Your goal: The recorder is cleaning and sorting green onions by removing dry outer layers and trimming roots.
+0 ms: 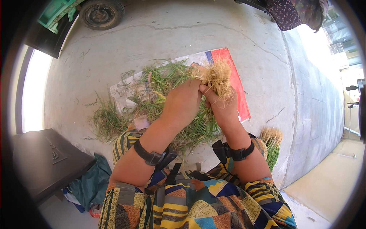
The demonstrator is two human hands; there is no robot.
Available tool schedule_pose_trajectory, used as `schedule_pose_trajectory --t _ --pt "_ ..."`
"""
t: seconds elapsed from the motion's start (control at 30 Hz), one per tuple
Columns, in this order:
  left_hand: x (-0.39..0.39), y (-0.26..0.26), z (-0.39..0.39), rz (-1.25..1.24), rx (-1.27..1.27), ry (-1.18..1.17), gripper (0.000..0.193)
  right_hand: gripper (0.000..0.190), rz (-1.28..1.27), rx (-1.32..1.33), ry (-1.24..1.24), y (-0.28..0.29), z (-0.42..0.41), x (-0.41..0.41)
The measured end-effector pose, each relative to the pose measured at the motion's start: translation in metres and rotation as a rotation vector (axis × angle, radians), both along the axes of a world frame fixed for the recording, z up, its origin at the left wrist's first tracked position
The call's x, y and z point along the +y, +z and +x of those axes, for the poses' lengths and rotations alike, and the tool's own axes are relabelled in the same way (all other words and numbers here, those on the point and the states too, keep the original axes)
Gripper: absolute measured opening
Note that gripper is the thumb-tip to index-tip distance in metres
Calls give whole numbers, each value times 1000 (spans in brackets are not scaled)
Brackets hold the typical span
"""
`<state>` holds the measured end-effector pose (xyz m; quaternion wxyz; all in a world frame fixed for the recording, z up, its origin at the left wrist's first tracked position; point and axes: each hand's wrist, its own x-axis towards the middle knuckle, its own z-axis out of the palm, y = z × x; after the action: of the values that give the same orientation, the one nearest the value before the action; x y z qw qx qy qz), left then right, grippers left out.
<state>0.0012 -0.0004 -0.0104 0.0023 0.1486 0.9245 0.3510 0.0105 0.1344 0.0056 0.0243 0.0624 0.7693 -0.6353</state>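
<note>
My right hand (pixel 226 104) is closed around a bunch of thin green plants, possibly chives, turned with their tangled straw-coloured roots (pixel 220 75) upward. Green leaves (pixel 210 118) hang below that hand. My left hand (pixel 183 98) meets it at the pale stem bases just under the roots, fingers pinched together there; its fingertips are partly hidden. Beneath both hands, loose green and dry leaves (pixel 168 74) lie heaped on a flattened white and red sheet (pixel 238 88). Another bunch with roots (pixel 270 143) rests on the floor to the right, beside my knee.
A dark table or stool (pixel 65 160) stands at left, with a dark green cloth or bag (pixel 91 177) beside it. Loose leaves (pixel 108 123) spill off the sheet onto the concrete floor (pixel 160 37). A wheel (pixel 101 14) and patterned fabric (pixel 286 13) are at the far side.
</note>
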Motion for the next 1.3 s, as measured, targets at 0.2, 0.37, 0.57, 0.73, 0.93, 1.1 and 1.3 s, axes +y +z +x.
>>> schedule_pose_trajectory --t 0.2,0.37,0.57,0.73,0.93,1.1,1.3 --pt "-2 6 -2 136 17 42 16 12 -582 36 -192 2 -4 7" --pt "-9 9 -6 149 19 30 15 11 -807 138 -311 6 -17 30" --pt "-18 13 -7 210 -90 72 16 14 -936 302 -441 19 -28 77" --pt "-27 19 -9 277 -187 51 18 18 -975 480 -292 16 -29 151" --pt "-37 21 -11 388 -179 99 18 16 -1183 542 -582 21 -23 219" --pt "-47 25 -12 592 -363 106 22 14 -1103 579 -684 18 -19 246" --pt "-57 31 -14 910 -470 157 27 16 -1019 650 -929 13 -12 279"
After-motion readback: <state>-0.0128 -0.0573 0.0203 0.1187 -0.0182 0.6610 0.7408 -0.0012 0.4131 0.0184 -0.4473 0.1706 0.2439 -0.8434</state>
